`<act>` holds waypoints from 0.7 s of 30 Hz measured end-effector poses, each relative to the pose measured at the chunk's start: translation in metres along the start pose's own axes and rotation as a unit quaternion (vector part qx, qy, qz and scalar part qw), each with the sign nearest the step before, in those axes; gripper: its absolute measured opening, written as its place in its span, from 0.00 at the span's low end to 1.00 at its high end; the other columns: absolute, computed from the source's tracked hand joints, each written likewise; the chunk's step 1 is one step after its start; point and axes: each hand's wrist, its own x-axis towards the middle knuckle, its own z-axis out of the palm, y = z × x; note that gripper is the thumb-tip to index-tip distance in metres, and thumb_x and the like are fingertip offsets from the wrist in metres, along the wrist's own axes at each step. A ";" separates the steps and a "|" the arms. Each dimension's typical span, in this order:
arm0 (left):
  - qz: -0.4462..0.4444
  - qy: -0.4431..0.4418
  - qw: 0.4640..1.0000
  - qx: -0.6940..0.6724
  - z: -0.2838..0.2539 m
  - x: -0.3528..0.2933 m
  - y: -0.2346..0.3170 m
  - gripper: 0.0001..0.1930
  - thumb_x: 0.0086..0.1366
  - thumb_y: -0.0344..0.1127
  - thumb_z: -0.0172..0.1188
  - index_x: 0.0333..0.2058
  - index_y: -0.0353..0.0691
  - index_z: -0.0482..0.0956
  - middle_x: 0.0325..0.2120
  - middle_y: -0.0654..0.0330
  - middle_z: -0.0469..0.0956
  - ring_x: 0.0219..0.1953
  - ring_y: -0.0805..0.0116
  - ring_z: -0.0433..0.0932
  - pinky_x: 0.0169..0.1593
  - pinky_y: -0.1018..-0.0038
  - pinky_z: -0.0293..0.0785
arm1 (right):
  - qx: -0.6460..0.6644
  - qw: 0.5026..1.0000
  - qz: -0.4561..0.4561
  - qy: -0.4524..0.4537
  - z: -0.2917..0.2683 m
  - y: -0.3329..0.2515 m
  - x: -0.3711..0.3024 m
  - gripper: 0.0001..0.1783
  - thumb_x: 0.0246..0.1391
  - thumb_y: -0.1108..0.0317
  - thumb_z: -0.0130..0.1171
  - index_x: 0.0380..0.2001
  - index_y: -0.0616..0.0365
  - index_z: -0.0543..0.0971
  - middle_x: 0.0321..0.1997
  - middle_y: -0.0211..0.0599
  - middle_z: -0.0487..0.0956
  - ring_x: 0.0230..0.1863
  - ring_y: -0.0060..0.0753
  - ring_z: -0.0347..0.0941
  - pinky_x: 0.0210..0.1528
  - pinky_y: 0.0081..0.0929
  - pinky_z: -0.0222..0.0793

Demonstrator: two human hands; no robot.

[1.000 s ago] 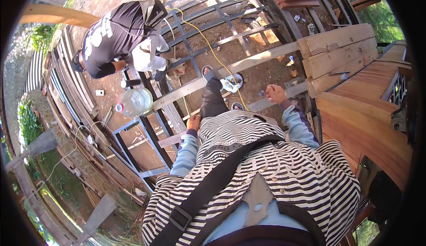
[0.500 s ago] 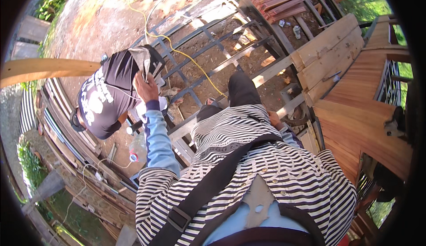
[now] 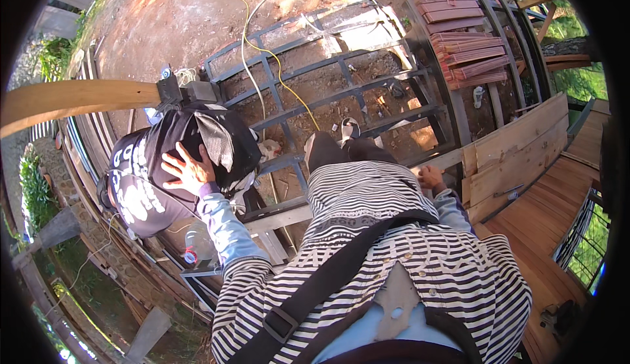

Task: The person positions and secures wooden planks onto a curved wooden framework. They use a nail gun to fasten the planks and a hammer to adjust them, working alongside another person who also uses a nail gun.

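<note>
My left hand (image 3: pixel 190 170) lies with fingers spread on the back of a bent-over co-worker in a dark shirt (image 3: pixel 147 167) with white print. Just beyond it is a grey patterned flap of cloth (image 3: pixel 216 142) at the co-worker's waist. My right hand (image 3: pixel 431 177) is at my right side, beside a pale wooden beam (image 3: pixel 443 161). Its fingers look curled, and whatever may be inside them is hidden. A clear plastic bottle (image 3: pixel 199 242) with a red cap is below my left forearm.
Ahead lies a dark metal grid frame (image 3: pixel 308 70) over soil, crossed by a yellow cord (image 3: pixel 281 75) and a white hose. Stacked reddish boards (image 3: pixel 469 55) lie at far right, with wooden planks (image 3: pixel 518 157) nearer. A curved wooden beam (image 3: pixel 79 98) reaches in from the left.
My left hand was up at the grey cloth flap with its fingers closed; now it is flat on the co-worker's back. My right hand shows more fully, and the view has shifted.
</note>
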 end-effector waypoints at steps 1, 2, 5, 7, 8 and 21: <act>-0.006 0.010 1.000 0.012 0.001 0.005 -0.012 0.34 0.62 0.66 0.43 0.64 0.62 0.54 0.67 0.52 0.48 0.69 0.51 0.43 0.60 0.31 0.39 | -0.101 0.995 0.015 0.023 0.015 -0.058 -0.007 0.17 0.57 0.61 0.47 0.40 0.60 0.78 0.34 0.37 0.79 0.29 0.30 0.79 0.26 0.28 0.76; -0.012 0.009 1.000 0.003 0.000 0.006 -0.004 0.34 0.63 0.65 0.43 0.65 0.63 0.53 0.67 0.53 0.46 0.69 0.51 0.43 0.59 0.30 0.39 | -0.124 0.992 -0.005 0.026 0.007 -0.099 -0.014 0.16 0.57 0.61 0.47 0.40 0.60 0.78 0.33 0.36 0.79 0.29 0.29 0.79 0.25 0.28 0.75; -0.010 0.009 1.000 -0.009 -0.009 0.014 0.010 0.35 0.61 0.61 0.49 0.65 0.64 0.53 0.68 0.55 0.45 0.69 0.53 0.45 0.60 0.31 0.39 | -0.193 0.978 -0.072 -0.013 0.013 -0.189 0.004 0.15 0.58 0.61 0.48 0.41 0.59 0.77 0.30 0.34 0.78 0.28 0.25 0.78 0.22 0.24 0.73; -0.016 0.000 1.000 0.001 -0.006 0.016 0.013 0.36 0.59 0.60 0.53 0.65 0.65 0.54 0.68 0.56 0.46 0.69 0.54 0.46 0.60 0.32 0.39 | -0.162 0.981 -0.110 0.008 0.019 -0.228 0.043 0.15 0.58 0.62 0.48 0.41 0.59 0.77 0.30 0.33 0.78 0.28 0.24 0.78 0.21 0.24 0.73; -0.024 -0.013 1.000 0.006 -0.008 0.018 0.017 0.35 0.60 0.60 0.53 0.64 0.64 0.55 0.68 0.57 0.45 0.69 0.55 0.46 0.61 0.33 0.39 | -0.145 0.980 -0.136 0.022 0.027 -0.258 0.065 0.15 0.59 0.62 0.48 0.41 0.59 0.77 0.30 0.33 0.78 0.28 0.24 0.78 0.21 0.24 0.73; -0.283 0.150 0.938 -0.135 -0.012 0.138 0.069 0.20 0.62 0.46 0.59 0.46 0.38 0.76 0.41 0.54 0.78 0.42 0.57 0.76 0.46 0.67 0.71 | -0.369 0.871 -0.318 -0.068 0.220 -0.406 0.261 0.20 0.57 0.57 0.47 0.35 0.64 0.79 0.36 0.56 0.79 0.40 0.60 0.74 0.45 0.44 0.68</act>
